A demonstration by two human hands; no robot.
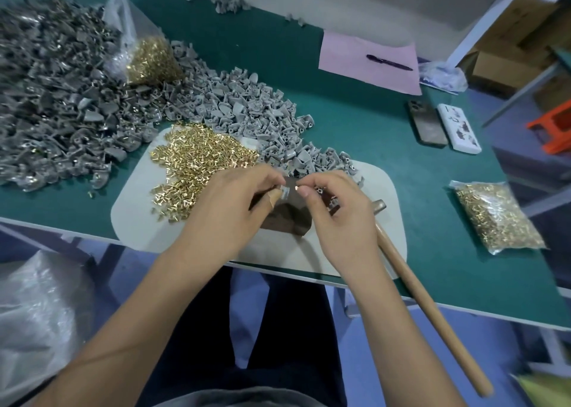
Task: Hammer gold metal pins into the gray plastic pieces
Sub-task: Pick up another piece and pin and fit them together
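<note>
My left hand [225, 202] pinches a small gray plastic piece [285, 192] above a dark metal block [285, 218]. My right hand [336, 212] pinches a gold pin [295, 187] at the piece's side. Loose gold pins [197, 162] lie heaped on the white mat [136, 221] left of my hands. Gray plastic pieces [247, 110] are piled behind them. A hammer with a wooden handle [423, 301] lies on the mat at my right, its head [379, 205] partly hidden by my right hand.
A large heap of darker gray pieces with pins [46, 97] fills the left of the green table [386, 134]. Bags of gold pins lie at back left [148, 57] and right [494, 218]. Pink paper with a pen [389, 61], two phones [441, 127], cardboard boxes [509, 51].
</note>
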